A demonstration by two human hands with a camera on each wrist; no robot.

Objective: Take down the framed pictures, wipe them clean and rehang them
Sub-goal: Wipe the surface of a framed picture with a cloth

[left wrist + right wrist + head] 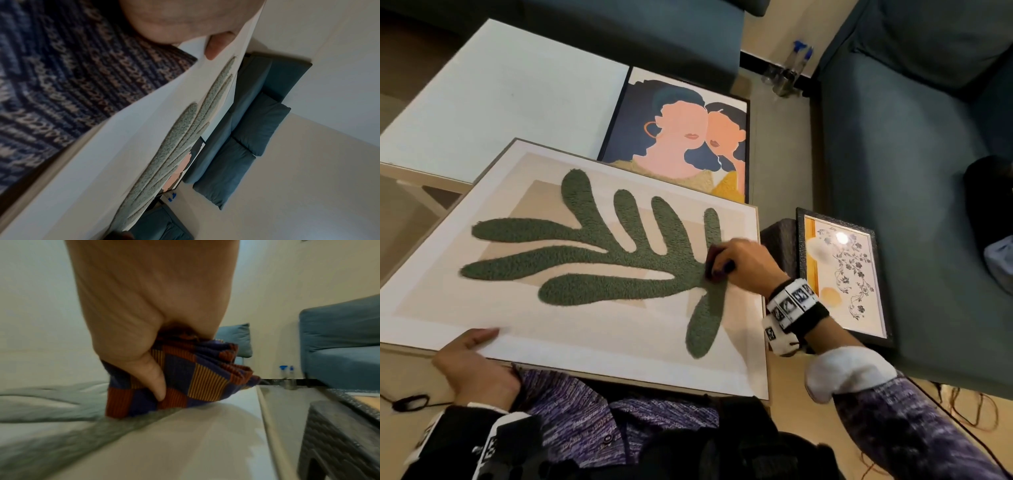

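Note:
A large framed picture (599,329) with a fuzzy green leaf shape (619,260) lies tilted across my lap and the table edge. My left hand (472,363) grips its near-left edge, thumb (218,45) on top of the white border. My right hand (736,263) holds a bunched checked cloth (185,374) of blue, red and orange and presses it on the leaf near the picture's right side. A second picture (681,137) of two faces lies beyond on the table. A small black-framed floral picture (842,274) rests at the right.
A white table (500,92) stands at the back left. Teal sofas (911,144) run along the right and back. Spray bottles (791,68) stand on the floor by the wall. A dark woven stool (339,434) supports the floral picture. Cables (969,411) lie on the floor.

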